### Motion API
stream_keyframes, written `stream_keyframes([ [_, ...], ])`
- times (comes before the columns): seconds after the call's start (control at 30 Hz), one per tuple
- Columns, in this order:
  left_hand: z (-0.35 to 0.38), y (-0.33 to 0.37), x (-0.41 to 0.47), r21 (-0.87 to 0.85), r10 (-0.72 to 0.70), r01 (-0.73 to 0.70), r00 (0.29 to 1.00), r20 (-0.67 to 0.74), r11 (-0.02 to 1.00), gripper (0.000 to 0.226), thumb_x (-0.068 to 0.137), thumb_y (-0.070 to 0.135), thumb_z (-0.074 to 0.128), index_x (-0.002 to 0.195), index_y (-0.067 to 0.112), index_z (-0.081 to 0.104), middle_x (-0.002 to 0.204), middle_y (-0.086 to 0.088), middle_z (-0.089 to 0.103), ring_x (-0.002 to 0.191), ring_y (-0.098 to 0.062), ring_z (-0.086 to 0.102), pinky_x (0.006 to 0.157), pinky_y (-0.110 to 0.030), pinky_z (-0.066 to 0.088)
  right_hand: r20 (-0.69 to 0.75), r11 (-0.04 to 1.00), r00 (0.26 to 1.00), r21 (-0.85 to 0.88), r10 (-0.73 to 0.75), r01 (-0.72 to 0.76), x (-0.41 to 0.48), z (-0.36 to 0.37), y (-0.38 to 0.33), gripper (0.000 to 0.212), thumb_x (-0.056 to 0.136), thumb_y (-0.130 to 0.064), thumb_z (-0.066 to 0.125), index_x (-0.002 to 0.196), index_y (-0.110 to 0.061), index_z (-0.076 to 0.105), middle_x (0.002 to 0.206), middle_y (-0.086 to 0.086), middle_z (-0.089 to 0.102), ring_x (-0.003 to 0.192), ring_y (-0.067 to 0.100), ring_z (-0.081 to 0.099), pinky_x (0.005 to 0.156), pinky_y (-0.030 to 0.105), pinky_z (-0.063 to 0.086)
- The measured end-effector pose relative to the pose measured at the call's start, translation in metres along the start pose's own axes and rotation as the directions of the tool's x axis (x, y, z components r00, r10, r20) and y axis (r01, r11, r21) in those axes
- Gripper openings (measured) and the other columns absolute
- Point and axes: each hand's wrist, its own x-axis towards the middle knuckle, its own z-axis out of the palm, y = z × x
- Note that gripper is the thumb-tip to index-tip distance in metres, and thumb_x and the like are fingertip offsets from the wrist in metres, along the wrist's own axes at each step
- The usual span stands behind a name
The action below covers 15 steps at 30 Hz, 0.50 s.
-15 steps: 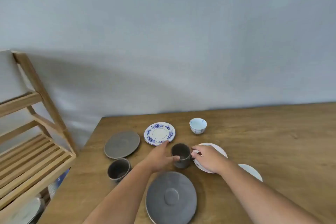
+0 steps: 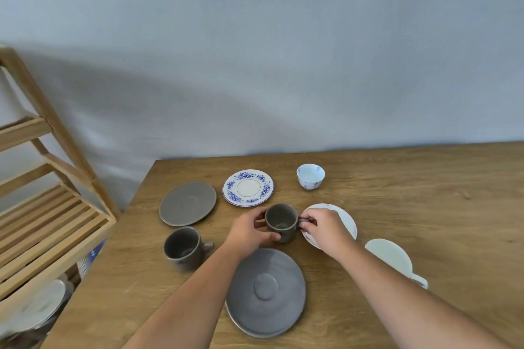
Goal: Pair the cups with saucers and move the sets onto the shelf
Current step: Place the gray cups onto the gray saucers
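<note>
A grey cup [image 2: 280, 221] stands in the middle of the wooden table [image 2: 425, 207]. My left hand [image 2: 251, 231] wraps its left side and my right hand [image 2: 326, 228] pinches its handle. Just in front lies a large grey saucer [image 2: 265, 292]. A second grey cup [image 2: 183, 246] stands to the left, with another grey saucer [image 2: 187, 203] behind it. Further back are a blue-flowered saucer [image 2: 248, 187] and a small white-and-blue cup [image 2: 310, 176]. A white saucer [image 2: 344, 219] lies partly under my right hand, and a white cup [image 2: 392, 256] sits beside my right forearm.
A slatted wooden shelf [image 2: 54, 221] stands at the left, off the table's left edge, with white plates [image 2: 39, 306] on a lower level. A plain grey wall rises behind the table.
Both hands have closed on the grey cup: the left now wraps its side and the right has taken the handle. The view has shifted slightly.
</note>
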Motion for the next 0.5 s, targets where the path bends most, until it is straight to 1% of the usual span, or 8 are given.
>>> stream_keyframes([
  [0.1, -0.004, 0.007, -0.008, -0.019, 0.028, -0.029, 0.999, -0.036, 0.999, 0.067, 0.065, 0.005, 0.086, 0.125, 0.018, 0.059, 0.110, 0.007, 0.066, 0.108, -0.010, 0.063, 0.089, -0.019, 0.045, -0.033, 0.998, 0.998, 0.045, -0.049, 0.051, -0.003, -0.005, -0.003, 0.013, 0.087, -0.013, 0.062, 0.093, -0.017, 0.073, 0.086, -0.002, 0.072, 0.084, 0.014, 0.066, 0.084, 0.035, 0.053],
  [0.13, -0.006, 0.010, -0.014, -0.017, 0.046, -0.046, 0.998, -0.050, 0.999, 0.067, 0.065, 0.006, 0.086, 0.125, 0.018, 0.059, 0.109, 0.008, 0.066, 0.106, -0.008, 0.063, 0.089, -0.018, 0.045, -0.044, 0.995, 0.997, 0.067, -0.068, 0.071, -0.007, -0.007, -0.005, 0.012, 0.086, -0.013, 0.063, 0.091, -0.017, 0.073, 0.083, -0.003, 0.072, 0.082, 0.013, 0.066, 0.083, 0.035, 0.053],
  [0.17, -0.008, 0.011, -0.021, -0.011, 0.065, -0.065, 0.996, -0.065, 0.998, 0.067, 0.065, 0.007, 0.087, 0.124, 0.019, 0.059, 0.109, 0.010, 0.066, 0.106, -0.007, 0.063, 0.089, -0.016, 0.045, -0.046, 0.993, 0.995, 0.085, -0.083, 0.087, -0.011, -0.008, -0.007, 0.011, 0.086, -0.013, 0.063, 0.090, -0.017, 0.073, 0.080, -0.005, 0.071, 0.079, 0.012, 0.065, 0.080, 0.032, 0.052],
  [0.23, -0.013, 0.010, -0.039, -0.003, 0.095, -0.095, 0.992, -0.081, 0.995, 0.066, 0.064, 0.011, 0.088, 0.122, 0.024, 0.060, 0.109, 0.013, 0.067, 0.106, -0.004, 0.062, 0.087, -0.013, 0.045, -0.032, 0.988, 0.993, 0.107, -0.112, 0.115, -0.025, -0.009, -0.012, 0.010, 0.086, -0.014, 0.064, 0.088, -0.017, 0.073, 0.072, -0.011, 0.067, 0.071, 0.005, 0.060, 0.071, 0.023, 0.046],
  [0.27, -0.014, 0.007, -0.049, -0.011, 0.100, -0.102, 0.991, -0.083, 0.995, 0.065, 0.064, 0.013, 0.088, 0.121, 0.027, 0.059, 0.110, 0.013, 0.068, 0.106, -0.003, 0.063, 0.087, -0.013, 0.046, -0.019, 0.985, 0.992, 0.117, -0.123, 0.124, -0.034, -0.008, -0.013, 0.009, 0.086, -0.015, 0.064, 0.087, -0.018, 0.073, 0.071, -0.012, 0.066, 0.068, 0.004, 0.059, 0.068, 0.020, 0.043],
  [0.3, -0.014, 0.003, -0.059, -0.025, 0.096, -0.098, 0.992, -0.084, 0.995, 0.065, 0.064, 0.014, 0.088, 0.120, 0.029, 0.059, 0.112, 0.013, 0.068, 0.106, -0.001, 0.063, 0.088, -0.014, 0.047, -0.003, 0.983, 0.992, 0.131, -0.125, 0.125, -0.042, -0.006, -0.014, 0.008, 0.085, -0.017, 0.065, 0.085, -0.021, 0.072, 0.072, -0.012, 0.068, 0.070, 0.005, 0.060, 0.068, 0.020, 0.043],
  [0.4, -0.013, -0.011, -0.089, -0.067, 0.082, -0.090, 0.990, -0.111, 0.994, 0.065, 0.062, 0.013, 0.089, 0.116, 0.034, 0.059, 0.114, 0.013, 0.069, 0.104, 0.004, 0.064, 0.091, -0.015, 0.049, 0.043, 0.978, 0.991, 0.172, -0.127, 0.118, -0.067, 0.004, -0.015, 0.013, 0.085, -0.019, 0.065, 0.082, -0.031, 0.069, 0.082, -0.008, 0.072, 0.081, 0.010, 0.065, 0.076, 0.023, 0.048],
  [0.5, -0.010, -0.023, -0.110, -0.071, 0.060, -0.071, 0.989, -0.138, 0.995, 0.065, 0.060, 0.014, 0.090, 0.113, 0.037, 0.060, 0.112, 0.014, 0.071, 0.103, 0.006, 0.064, 0.092, -0.016, 0.049, 0.061, 0.977, 0.988, 0.169, -0.139, 0.127, -0.084, 0.013, -0.016, 0.011, 0.085, -0.017, 0.065, 0.091, -0.024, 0.072, 0.085, -0.008, 0.073, 0.084, 0.009, 0.065, 0.076, 0.021, 0.047],
])
